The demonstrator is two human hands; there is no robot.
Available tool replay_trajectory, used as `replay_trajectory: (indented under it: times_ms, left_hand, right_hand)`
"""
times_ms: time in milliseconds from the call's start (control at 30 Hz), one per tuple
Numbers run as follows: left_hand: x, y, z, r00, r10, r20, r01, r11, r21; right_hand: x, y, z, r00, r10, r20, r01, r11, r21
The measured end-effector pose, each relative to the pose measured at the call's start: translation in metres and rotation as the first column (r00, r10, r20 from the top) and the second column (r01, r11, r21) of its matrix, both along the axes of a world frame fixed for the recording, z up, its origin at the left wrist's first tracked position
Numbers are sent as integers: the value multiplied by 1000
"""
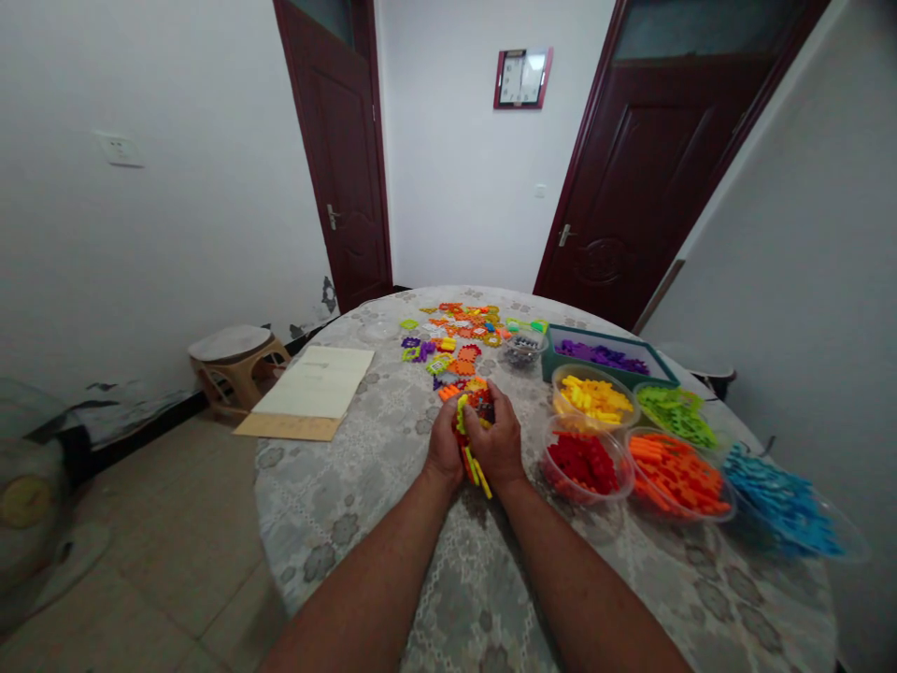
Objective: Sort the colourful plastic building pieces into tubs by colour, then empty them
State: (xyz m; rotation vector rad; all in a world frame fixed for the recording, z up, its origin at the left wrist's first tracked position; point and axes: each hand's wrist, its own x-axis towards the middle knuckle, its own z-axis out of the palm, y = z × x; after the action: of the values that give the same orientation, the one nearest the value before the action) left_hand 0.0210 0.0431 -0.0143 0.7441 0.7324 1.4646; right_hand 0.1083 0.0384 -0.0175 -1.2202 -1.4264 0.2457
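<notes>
My left hand (444,441) and my right hand (496,436) come together over the near middle of the table. Both are closed around a toy made of joined plastic building pieces (479,404), in red, orange and yellow. Yellow sticks (478,472) poke out of it below, toward me. My fingers cover much of the toy, so its full shape is hidden. Just beyond my hands lie loose and joined pieces (468,359) in orange, purple and lime green.
To the right stand clear bowls of yellow pieces (594,400), red pieces (583,462), orange pieces (678,475), green pieces (676,416) and blue pieces (781,500). Behind them are a green box (659,376) with purple pieces and a small bowl (524,348). An open booklet (315,383) lies left.
</notes>
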Motion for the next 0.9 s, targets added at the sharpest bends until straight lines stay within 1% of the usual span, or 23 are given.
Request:
replay_trajectory:
  times_ms: [67, 100, 133, 233, 300, 400, 467, 533, 600, 667, 767, 900]
  left_hand:
    - [4, -1, 1, 974, -115, 194, 124, 992, -36]
    - [5, -1, 0, 963, -130, 237, 143, 989, -40]
    - [5, -1, 0, 960, -127, 251, 141, 989, -40]
    - [4, 0, -4, 973, -47, 227, 51, 999, -13]
    - [3, 2, -5, 977, -10, 215, 9, 1000, 3]
    - [1, 4, -6, 973, -9, 230, 13, 1000, -17]
    - [-1, 7, -7, 971, -33, 239, 46, 998, -50]
    - [-2, 9, -7, 968, -62, 243, 82, 994, -76]
    - [-3, 10, -8, 969, -77, 236, 99, 992, -81]
    - [-2, 11, -8, 976, -72, 208, 92, 992, -88]
    - [-2, 11, -9, 986, -47, 157, 66, 990, -121]
    - [-5, 12, -10, 991, -30, 129, 50, 986, -158]
  right_hand:
    - [2, 3, -3, 997, -20, 69, 19, 1000, 16]
    - [3, 5, -5, 995, -26, 97, 24, 999, 22]
    - [3, 6, -7, 993, -29, 119, 26, 999, 27]
    - [2, 7, -12, 986, -36, 165, 29, 999, 44]
    - [1, 8, -14, 986, -39, 161, 32, 999, 44]
    - [4, 7, -14, 997, -6, 76, 6, 1000, 4]
    - [7, 7, -14, 999, 28, -31, -30, 998, -46]
    - [9, 7, -15, 984, 62, -166, -77, 994, -83]
    - [12, 9, -16, 945, 97, -313, -130, 988, -86]
    - [13, 12, -17, 878, 125, -462, -173, 983, -63]
    - [13, 16, -17, 754, 158, -638, -224, 974, -24]
    - [13, 22, -17, 569, 186, -801, -282, 959, 22]
